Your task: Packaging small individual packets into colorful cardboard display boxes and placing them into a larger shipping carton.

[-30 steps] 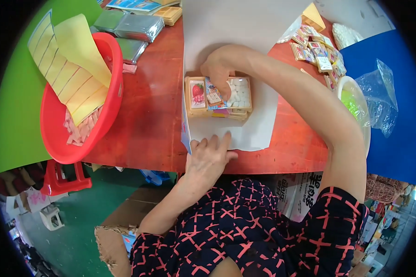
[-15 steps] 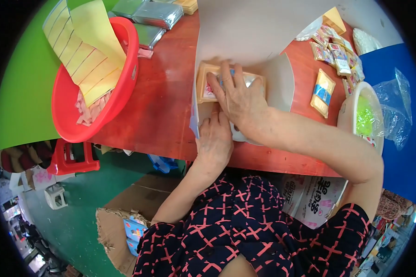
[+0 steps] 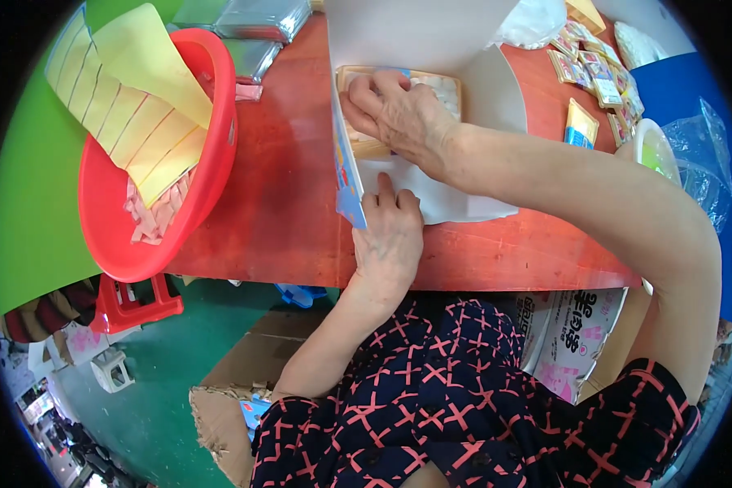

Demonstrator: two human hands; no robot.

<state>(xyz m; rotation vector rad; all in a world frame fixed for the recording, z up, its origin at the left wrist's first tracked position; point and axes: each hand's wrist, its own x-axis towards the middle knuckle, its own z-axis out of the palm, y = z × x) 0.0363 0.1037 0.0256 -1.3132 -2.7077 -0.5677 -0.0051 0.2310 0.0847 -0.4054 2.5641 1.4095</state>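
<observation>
A carton (image 3: 439, 189), white inside and blue-printed outside, stands on the red table before me with its tall flap raised. In it lies a beige tray (image 3: 376, 150) with whitish contents. My right hand (image 3: 407, 118) reaches over the tray's left part with its fingers bent down. Whether it grips anything cannot be seen, since the hand covers the spot. At the carton's near left corner, my left hand (image 3: 389, 240) rests on the white inner panel, one finger stretched out and the others partly bent. It touches the panel beside the blue side flap (image 3: 350, 206).
A red basin (image 3: 226, 122) with pink pieces and lined yellow sheets (image 3: 130, 110) stands left. Clear plastic cases (image 3: 264, 18) lie at the back. Several small packs (image 3: 602, 81), one pack apart (image 3: 579, 126) and a white tub (image 3: 660, 142) are right. A cardboard box (image 3: 224, 427) is below.
My right hand has moved from flat on the tray to bent fingers at its left part. My left hand has drawn back toward me. More of the tray's whitish contents shows.
</observation>
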